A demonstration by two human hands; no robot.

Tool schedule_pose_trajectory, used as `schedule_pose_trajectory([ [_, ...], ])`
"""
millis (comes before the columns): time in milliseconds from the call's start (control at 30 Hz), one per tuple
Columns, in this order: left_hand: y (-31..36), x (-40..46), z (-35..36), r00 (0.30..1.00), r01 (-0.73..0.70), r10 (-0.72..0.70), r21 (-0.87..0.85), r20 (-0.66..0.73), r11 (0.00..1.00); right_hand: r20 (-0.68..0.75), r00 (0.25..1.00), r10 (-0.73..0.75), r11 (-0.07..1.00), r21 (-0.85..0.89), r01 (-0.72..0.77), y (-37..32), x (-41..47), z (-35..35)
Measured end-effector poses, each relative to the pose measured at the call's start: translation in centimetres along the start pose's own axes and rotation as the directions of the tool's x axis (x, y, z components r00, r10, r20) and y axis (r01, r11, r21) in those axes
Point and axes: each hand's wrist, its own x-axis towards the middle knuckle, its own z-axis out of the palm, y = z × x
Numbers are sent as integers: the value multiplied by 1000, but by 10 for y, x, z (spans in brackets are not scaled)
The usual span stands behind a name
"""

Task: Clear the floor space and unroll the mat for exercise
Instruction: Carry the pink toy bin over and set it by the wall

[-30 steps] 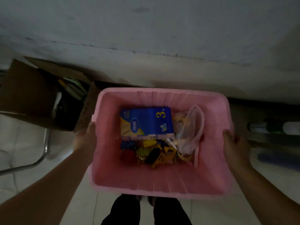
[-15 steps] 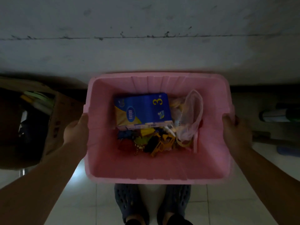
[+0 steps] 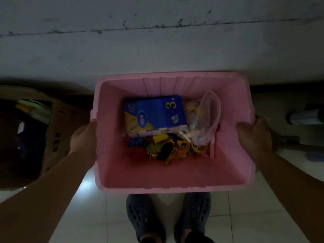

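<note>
Dim room w/ pale tiled floor point(image 3: 87, 216) under me and a grey scuffed wall point(image 3: 157, 50) across 12 o'clock. At 9 o'clock sits an open cardboard box point(image 3: 57, 137), dark inside, some greenish stuff at its top edge. Just right of it my left hand point(image 3: 84, 137) grips the left rim of the pink bin point(image 3: 175, 181), thumb on the rim, fingers curled under out of sight. Bin is dead centre, mouth facing up at me, long axis running 9 to 3 o'clock, far side close to the wall; can't tell if it's touching the floor. Inside, at the bin's 12 o'clock half, a blue carton point(image 3: 156, 114) w/ a yellow "3" lies flat, long side also 9 to 3. Below it a jumble of small toys, incl. a yellow toy truck point(image 3: 177, 149). Right of the carton, a clear plastic bag point(image 3: 208, 120) slumps against the bin's wall. My right hand point(image 3: 252, 135) clamps the right rim, thumb over the edge, fingers wrapped below. At 3 o'clock something cylindrical point(image 3: 306, 116) lies on the floor, too blurred to name. At 6 o'clock, my feet in dark perforated clogs point(image 3: 145, 216).
</note>
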Motion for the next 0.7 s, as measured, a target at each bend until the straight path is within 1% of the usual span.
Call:
schedule_pose_trajectory([
  [100,-2,6,-2,1000,8,-9,42,26,999,44,999,10,999,-33,-9,-1,2,-1],
  [167,-2,9,-4,1000,-11,7,142,29,990,90,996,11,998,-69,-5,-3,1,-4],
  [200,-2,9,-4,999,-28,20,226,36,974,94,996,-8,993,-114,18,-3,-1,-5],
  [267,3,5,-7,995,-88,66,413,68,907,42,994,-99,953,-283,107,-4,-13,-11],
  [333,11,-7,-14,985,-174,148,519,91,837,32,968,-250,869,-434,238,-4,-35,-19],
  [400,17,-31,-28,951,-293,278,666,133,686,132,933,-335,784,-510,353,-3,-63,-29],
  [433,19,-45,-36,931,-351,306,713,197,607,208,916,-342,761,-511,400,-2,-77,-36],
  [467,21,-61,-42,910,-410,294,751,294,518,293,896,-335,757,-482,440,-2,-90,-44],
  [500,22,-77,-47,888,-460,234,784,396,417,383,867,-319,764,-437,474,-5,-101,-53],
  [533,25,-96,-53,866,-496,129,804,483,328,482,827,-290,775,-389,498,-8,-114,-65],
  [567,29,-117,-59,837,-532,18,805,548,263,580,774,-256,786,-341,516,-11,-126,-78],
  [600,34,-140,-66,811,-555,-60,797,582,239,658,717,-230,794,-299,530,-12,-140,-91],
  [633,42,-164,-73,792,-566,-82,779,604,269,704,674,-225,793,-270,546,-13,-153,-104],
  [667,51,-190,-82,803,-527,-75,764,591,372,719,653,-236,784,-256,566,-15,-167,-118],
  [700,59,-214,-93,830,-442,-92,749,551,494,715,651,-255,775,-251,579,-17,-184,-134],
])
